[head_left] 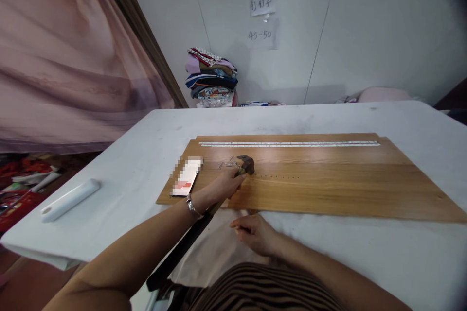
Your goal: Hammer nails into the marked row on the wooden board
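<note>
My left hand [225, 185], with a bracelet on the wrist, is wrapped round a hammer close to its head [248, 164]. The dark handle [182, 248] slants back beneath my forearm. Under the hammer lies a wooden board [335, 184]. A row of small nails [277, 176] stands in the board, running right from the hammer head. Loose nails [228, 163] are scattered just behind my left hand. Close to the board's front edge, my right hand [257, 234] is closed with curled fingers; whether a small thing is between them is hidden.
A phone [187, 177] lies on the board's left end. Two pale measuring strips [292, 144] run along its back edge. On the white table [120, 155] at left rests a white oblong object [71, 200]. Folded clothes [211, 77] are stacked behind the table, by the wall.
</note>
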`<action>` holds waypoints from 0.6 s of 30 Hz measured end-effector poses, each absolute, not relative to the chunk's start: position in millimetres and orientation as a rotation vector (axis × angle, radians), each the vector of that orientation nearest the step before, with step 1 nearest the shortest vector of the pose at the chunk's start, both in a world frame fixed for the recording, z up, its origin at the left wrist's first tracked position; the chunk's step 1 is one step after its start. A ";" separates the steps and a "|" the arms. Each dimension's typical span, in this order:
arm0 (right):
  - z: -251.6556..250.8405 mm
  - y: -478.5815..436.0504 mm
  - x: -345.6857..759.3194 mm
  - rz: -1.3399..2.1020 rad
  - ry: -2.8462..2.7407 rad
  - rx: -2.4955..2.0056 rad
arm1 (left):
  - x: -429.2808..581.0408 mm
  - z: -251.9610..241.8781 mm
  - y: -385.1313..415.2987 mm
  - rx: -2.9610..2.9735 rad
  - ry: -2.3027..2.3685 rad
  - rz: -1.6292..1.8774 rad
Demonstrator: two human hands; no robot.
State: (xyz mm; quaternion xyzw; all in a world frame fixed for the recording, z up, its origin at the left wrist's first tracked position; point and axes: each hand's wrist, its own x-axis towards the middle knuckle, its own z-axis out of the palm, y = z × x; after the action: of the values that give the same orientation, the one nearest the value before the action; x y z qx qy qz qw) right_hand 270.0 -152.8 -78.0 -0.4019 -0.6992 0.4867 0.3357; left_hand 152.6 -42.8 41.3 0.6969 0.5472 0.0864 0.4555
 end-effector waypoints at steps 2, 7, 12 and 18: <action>-75.8 -152.7 270.5 1.289 -1.826 -1.041 | 152.5 42.6 -42.6 1.720 1.345 0.217; -69.2 -152.7 271.1 1.296 -1.825 -1.036 | 151.3 49.0 -41.6 1.719 1.322 0.250; -71.6 -152.6 270.4 1.318 -1.812 -1.033 | 151.3 48.5 -42.5 1.714 1.310 0.241; -74.5 -151.8 270.0 1.269 -1.818 -1.012 | 151.6 42.6 -41.6 1.700 1.342 0.203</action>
State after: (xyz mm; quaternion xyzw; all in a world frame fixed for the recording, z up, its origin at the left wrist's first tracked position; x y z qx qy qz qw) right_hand 270.0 -151.8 -74.5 -0.3898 -0.7002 0.4888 0.3448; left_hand 151.6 -41.6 42.6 0.6921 0.5463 0.0828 0.4645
